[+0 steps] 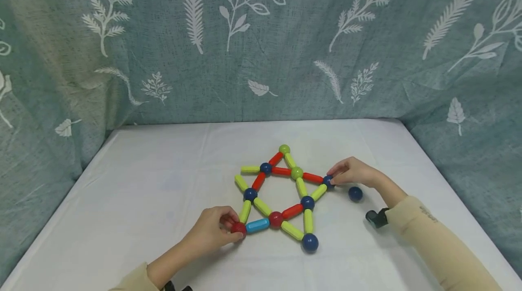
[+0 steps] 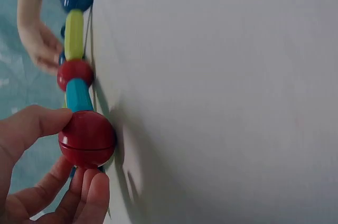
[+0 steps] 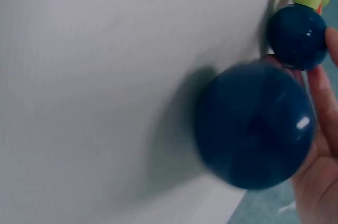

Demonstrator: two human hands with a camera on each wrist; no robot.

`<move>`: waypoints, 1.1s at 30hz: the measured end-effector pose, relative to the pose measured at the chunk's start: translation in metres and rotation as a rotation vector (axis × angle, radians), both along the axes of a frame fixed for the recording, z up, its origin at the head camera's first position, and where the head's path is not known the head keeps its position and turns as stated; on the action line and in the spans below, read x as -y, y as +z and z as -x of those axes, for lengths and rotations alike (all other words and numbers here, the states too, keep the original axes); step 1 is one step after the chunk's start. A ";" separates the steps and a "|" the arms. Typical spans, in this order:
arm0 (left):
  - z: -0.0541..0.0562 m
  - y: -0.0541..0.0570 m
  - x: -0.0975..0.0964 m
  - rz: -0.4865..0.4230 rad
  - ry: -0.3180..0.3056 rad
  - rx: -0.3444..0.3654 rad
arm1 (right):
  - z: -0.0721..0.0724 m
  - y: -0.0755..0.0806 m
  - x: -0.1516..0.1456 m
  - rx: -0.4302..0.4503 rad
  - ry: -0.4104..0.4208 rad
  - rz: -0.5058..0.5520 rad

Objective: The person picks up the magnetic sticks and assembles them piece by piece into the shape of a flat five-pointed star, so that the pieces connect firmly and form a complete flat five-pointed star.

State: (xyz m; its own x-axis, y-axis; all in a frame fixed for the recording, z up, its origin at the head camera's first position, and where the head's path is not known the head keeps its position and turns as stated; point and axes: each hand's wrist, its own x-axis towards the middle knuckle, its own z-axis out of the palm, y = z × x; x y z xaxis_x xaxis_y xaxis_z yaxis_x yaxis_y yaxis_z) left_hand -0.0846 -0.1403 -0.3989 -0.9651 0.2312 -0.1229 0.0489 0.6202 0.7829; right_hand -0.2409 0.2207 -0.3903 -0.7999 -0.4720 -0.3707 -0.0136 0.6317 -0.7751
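A flat frame of rods and balls lies on the white table, with yellow-green, red and light blue rods. At its near left corner my left hand (image 1: pixel 212 230) pinches a red ball (image 2: pixel 87 139) between thumb and fingers. The light blue rod (image 1: pixel 258 225) joins that ball to a second red ball (image 1: pixel 276 220). At the right corner my right hand (image 1: pixel 354 172) grips a dark blue ball (image 3: pixel 297 36), where a red rod (image 1: pixel 313 178) and a yellow-green rod (image 1: pixel 319 192) meet. Beside this hand sits a loose dark blue ball (image 1: pixel 355 194).
A green ball (image 1: pixel 284 149) tops the far corner, and a dark blue ball (image 1: pixel 310 243) marks the near one. Two yellow-green rods, one of them this rod (image 1: pixel 250 169), stick out leftward with free ends. A leaf-patterned curtain (image 1: pixel 244 78) hangs behind the table (image 1: pixel 142 191).
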 end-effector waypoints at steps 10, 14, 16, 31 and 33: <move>0.025 0.001 0.034 0.088 0.137 -0.005 | -0.030 0.000 0.018 -0.055 -0.010 -0.054; 0.039 0.003 0.044 0.109 0.133 -0.011 | -0.049 -0.004 0.020 -0.052 -0.038 -0.016; 0.047 0.003 0.046 0.113 0.122 -0.016 | -0.059 -0.006 0.020 -0.048 -0.059 -0.002; 0.112 -0.006 0.041 -0.063 0.079 0.103 | -0.112 -0.018 0.017 0.061 -0.092 0.167; 0.118 -0.007 0.039 -0.087 0.081 0.125 | -0.114 -0.019 0.017 0.102 -0.080 0.187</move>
State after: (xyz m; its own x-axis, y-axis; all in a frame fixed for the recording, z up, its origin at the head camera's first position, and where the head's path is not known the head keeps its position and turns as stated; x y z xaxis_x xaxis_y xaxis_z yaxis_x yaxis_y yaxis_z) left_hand -0.2021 -0.1793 -0.4062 -0.9595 0.1680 -0.2260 -0.0997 0.5477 0.8307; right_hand -0.1267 0.2038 -0.4088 -0.8005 -0.4769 -0.3631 0.1147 0.4728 -0.8737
